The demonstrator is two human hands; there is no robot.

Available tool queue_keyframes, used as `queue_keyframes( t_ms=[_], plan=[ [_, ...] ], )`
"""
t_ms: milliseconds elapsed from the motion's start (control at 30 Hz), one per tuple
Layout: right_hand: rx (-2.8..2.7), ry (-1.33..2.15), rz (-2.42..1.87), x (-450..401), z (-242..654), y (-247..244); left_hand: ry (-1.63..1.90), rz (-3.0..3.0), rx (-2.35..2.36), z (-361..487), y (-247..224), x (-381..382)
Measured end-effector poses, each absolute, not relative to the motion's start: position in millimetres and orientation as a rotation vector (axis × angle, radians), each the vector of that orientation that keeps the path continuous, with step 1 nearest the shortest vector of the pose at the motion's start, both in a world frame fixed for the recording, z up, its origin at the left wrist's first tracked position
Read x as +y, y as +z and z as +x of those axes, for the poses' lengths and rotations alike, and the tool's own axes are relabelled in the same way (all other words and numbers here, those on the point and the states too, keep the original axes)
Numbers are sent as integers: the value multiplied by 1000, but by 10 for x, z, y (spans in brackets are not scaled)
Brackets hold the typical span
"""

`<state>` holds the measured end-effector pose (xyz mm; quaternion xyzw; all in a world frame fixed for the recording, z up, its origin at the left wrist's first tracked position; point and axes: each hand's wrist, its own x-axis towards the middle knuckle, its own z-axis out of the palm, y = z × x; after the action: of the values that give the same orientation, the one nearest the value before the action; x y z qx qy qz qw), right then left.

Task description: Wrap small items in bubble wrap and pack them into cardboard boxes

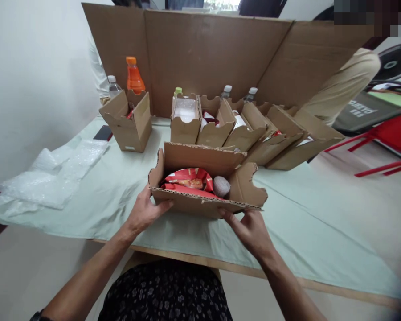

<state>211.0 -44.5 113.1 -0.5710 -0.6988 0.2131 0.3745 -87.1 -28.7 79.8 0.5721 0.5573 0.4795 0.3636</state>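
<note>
An open cardboard box [190,205] is at the front of the table, between both my hands. In it lie a red snack packet [190,180] and a roundish thing [221,186] in what looks like bubble wrap. My left hand [147,208] grips the box at its left end, thumb along the near wall, its fingers partly hidden behind the cardboard. At the near wall's right part, my right hand [249,229] holds the box with its thumb on the front and fingers by the lower right corner. Whether the box rests on the cloth or is slightly raised, I cannot tell.
Several cardboard boxes [183,131] stand in a row behind, some with packets inside. Another box [128,133] is at the back left, near an orange bottle [134,78]. Bubble wrap [43,183] lies at left. A tall cardboard screen [203,58] closes the back; a red chair [390,142] is right.
</note>
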Motion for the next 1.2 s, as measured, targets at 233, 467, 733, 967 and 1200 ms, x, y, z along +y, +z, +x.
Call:
queue_keyframes(
  t_ms=[233, 467, 733, 967, 1200],
  plan=[
    [-1836, 617, -1173, -899, 1371, 657, 1534, 1310, 1400, -1550, 929, 61],
    [-1761, 678, -1267, -538, 1593, 576, 1512, 1161, 1551, -1594, 677, -169],
    [-1830, 1099, -1130, 175, 1244, 501, 1495, 1226, 1378, -1263, 660, -149],
    [-1770, 1160, -1083, 469, 1002, 482, 1656, 1460, 1311, -1209, 703, 314],
    [-1771, 1083, -1065, 563, 997, 396, 1632, 1406, 1332, -1193, 589, 362]
  ],
)
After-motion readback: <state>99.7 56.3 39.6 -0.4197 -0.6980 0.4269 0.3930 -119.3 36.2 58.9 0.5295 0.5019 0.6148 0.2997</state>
